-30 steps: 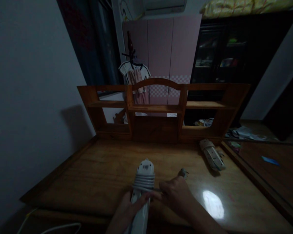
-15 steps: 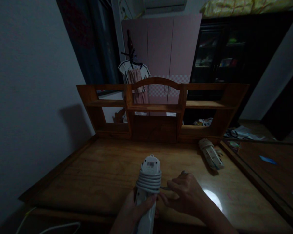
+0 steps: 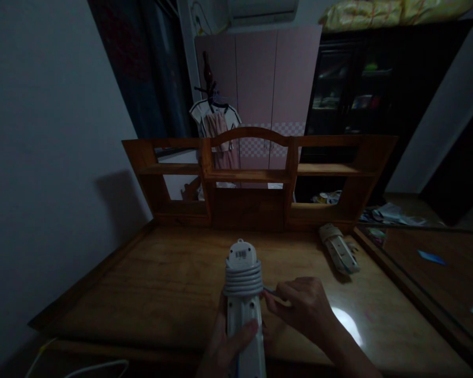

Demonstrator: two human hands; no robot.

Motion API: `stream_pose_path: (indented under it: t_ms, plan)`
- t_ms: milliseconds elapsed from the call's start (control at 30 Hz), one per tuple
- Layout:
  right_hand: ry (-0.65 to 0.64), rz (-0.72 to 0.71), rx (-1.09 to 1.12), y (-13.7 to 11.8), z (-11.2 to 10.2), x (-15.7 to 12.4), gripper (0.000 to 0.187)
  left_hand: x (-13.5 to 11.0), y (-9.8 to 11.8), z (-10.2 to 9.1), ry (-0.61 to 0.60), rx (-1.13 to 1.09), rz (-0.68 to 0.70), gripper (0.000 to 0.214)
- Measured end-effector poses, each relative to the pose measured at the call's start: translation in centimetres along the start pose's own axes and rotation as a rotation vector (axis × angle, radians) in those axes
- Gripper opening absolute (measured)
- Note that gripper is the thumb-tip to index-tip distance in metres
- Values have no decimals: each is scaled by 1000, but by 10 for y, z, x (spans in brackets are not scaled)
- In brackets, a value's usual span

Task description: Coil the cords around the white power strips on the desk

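Note:
A white power strip (image 3: 244, 310) is held upright-tilted over the near part of the wooden desk, its underside with screws and a barcode label facing me. My left hand (image 3: 234, 341) grips its lower body, thumb across the front. Several turns of its grey cord (image 3: 243, 278) are wrapped around the upper part. Just right of the strip, my right hand (image 3: 301, 302) pinches the cord where it leaves the coil. The rest of that cord is hidden behind the hand.
Another power strip (image 3: 339, 249), cord wrapped round it, lies at the desk's right. A wooden shelf unit (image 3: 248, 176) stands along the back of the desktop (image 3: 161, 278). A white cable (image 3: 98, 365) is at the lower left; a wall (image 3: 55, 157) borders the left.
My left hand and the power strip have shifted slightly, and the strip stands straighter. My right hand has moved a little up and right, still pinching the cord.

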State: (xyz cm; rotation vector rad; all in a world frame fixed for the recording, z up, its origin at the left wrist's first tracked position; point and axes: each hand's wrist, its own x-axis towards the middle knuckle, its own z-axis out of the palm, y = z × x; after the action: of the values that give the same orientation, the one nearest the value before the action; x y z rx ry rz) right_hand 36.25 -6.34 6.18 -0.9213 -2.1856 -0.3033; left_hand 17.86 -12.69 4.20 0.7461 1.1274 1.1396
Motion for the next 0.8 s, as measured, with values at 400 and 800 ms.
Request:
stream_pose_path:
  t_ms: [400, 800]
  plan:
    - [-197, 159, 132, -1, -1, 5, 44, 7, 10, -5, -43, 111, 156, 93]
    - [-358, 238, 290, 7, -15, 7, 50, -11, 28, -18, -252, -135, 167, 72]
